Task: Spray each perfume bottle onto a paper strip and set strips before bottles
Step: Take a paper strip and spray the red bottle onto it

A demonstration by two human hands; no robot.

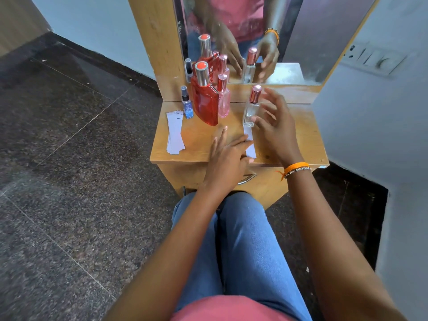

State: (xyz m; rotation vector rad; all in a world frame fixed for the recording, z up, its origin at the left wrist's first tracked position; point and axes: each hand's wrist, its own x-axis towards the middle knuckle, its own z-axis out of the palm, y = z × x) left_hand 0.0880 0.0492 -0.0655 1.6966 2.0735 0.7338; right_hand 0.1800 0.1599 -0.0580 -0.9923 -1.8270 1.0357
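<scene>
clear bottle (251, 110): glass, tall, tippy; hold mid-body, just left of right hand (275, 126) fingers, spread, empty.
strip (250, 144): flimsy paper under left hand (228, 156) fingertips, flat, apart.

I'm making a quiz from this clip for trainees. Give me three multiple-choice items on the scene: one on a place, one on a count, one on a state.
1. Where is the stack of strips?
A. on the table's left side
B. in the drawer
C. on the floor

2. How many bottles stand on the table, not counting the mirror?
A. two
B. four
C. six

3. What is the right hand doing?
A. gripping the red bottle
B. open beside the clear bottle
C. resting on a knee

Key:
1 A, the stack lies by the blue bottle.
2 B: blue, red, pink, clear.
3 B, its fingers are spread and hold nothing.
</scene>
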